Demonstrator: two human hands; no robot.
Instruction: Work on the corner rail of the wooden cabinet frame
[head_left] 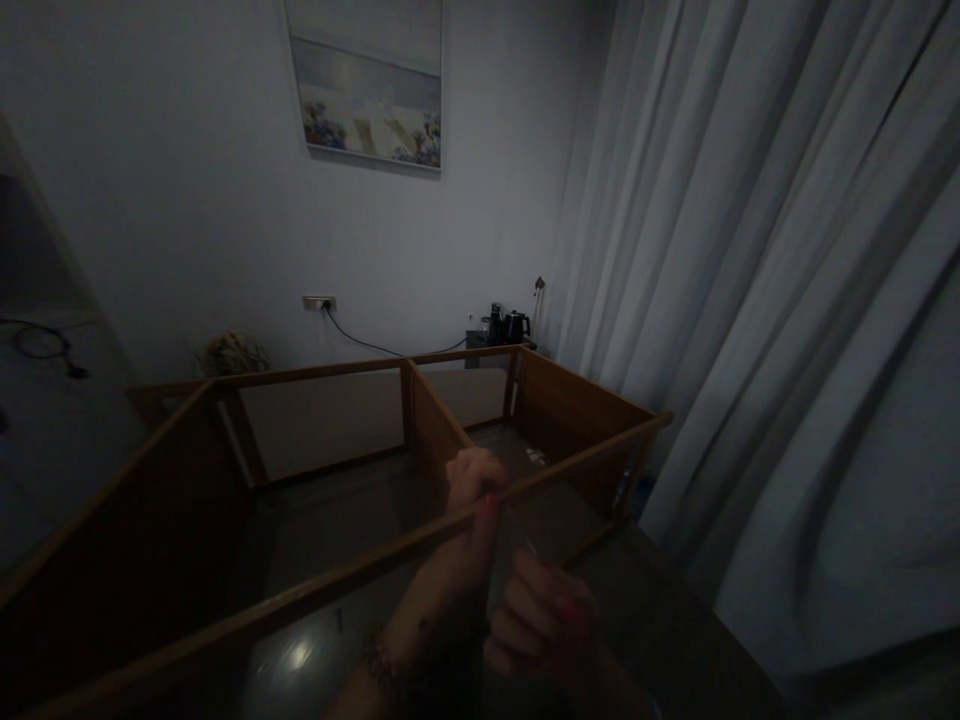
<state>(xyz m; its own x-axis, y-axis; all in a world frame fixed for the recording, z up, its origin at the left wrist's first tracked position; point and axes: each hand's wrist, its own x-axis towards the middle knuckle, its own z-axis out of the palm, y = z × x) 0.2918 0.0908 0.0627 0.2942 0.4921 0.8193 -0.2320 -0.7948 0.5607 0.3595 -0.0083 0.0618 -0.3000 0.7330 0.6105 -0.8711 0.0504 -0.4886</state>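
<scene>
Wooden frame (pixel 375 560) is stretching across the floor, its near rail running between the fingers and thumb of the left hand (pixel 474 480), which is pinching it close to the middle divider (pixel 439 408). Just below, to the right, the right hand (pixel 544 620) is curling around a thin rod (pixel 523 532) that is pointing up toward the rail; whether they are touching, I cannot tell. Curtains (pixel 720 250) are hanging at right; a kettle (pixel 516 327) is standing at the far side.

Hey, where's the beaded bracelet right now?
In the head view, the bracelet is at the bottom, a little left of centre, on the wrist of your left hand, below the near rail and left of your right hand.
</scene>
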